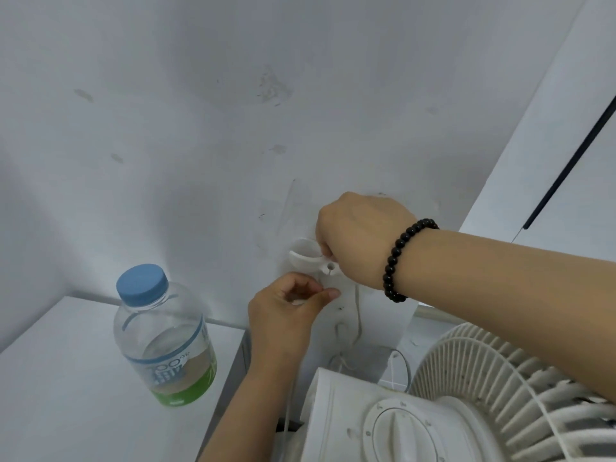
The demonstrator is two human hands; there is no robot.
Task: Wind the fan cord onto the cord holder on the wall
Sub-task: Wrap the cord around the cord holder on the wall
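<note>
A small white cord holder (305, 255) is stuck to the white wall. My right hand (360, 235), with a black bead bracelet at the wrist, has its curled fingers on the holder's right side; whether they pinch the cord is hidden. Just below, my left hand (286, 311) pinches the thin white fan cord (358, 315) between thumb and fingers. The cord hangs down the wall in loose loops behind the white fan (450, 405) at lower right. Another stretch of cord runs down under my left forearm.
A clear water bottle (163, 341) with a blue cap and green label stands on a white tabletop (66, 378) to the left. The wall (200, 128) has scuff marks. A dark strip (573, 155) runs along a white panel at upper right.
</note>
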